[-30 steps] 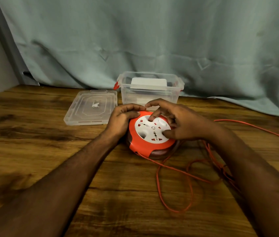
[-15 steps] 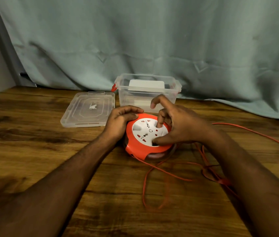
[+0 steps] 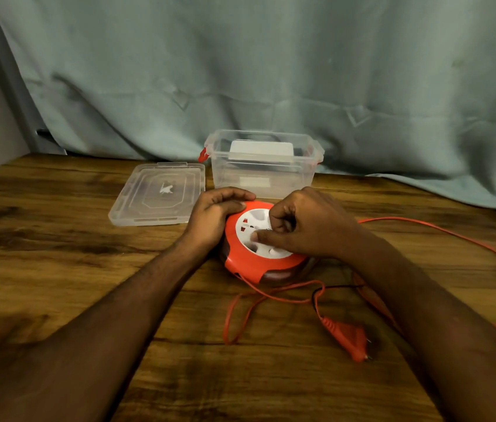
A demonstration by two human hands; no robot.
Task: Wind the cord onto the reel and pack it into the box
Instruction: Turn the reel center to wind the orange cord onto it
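Note:
An orange reel (image 3: 249, 263) with a white socket face lies flat on the wooden table. My left hand (image 3: 214, 214) grips its left rim, fingers curled over the far edge. My right hand (image 3: 304, 226) sits on the white face, fingers curled into it and thumb stretched across. Loose orange cord (image 3: 274, 292) loops in front of the reel and trails off right. The orange plug (image 3: 351, 338) lies on the table near my right forearm. A clear plastic box (image 3: 263, 173) with red latches stands open just behind the reel.
The box's clear lid (image 3: 158, 193) lies flat to the left of the box. A pale green curtain (image 3: 271, 71) hangs along the back of the table. Bare wood (image 3: 58, 254) stretches to the left and in front.
The loose loop in front of the reel has shrunk and the plug has slid into view. My right hand has turned round on the white face; my left hand stays on the rim.

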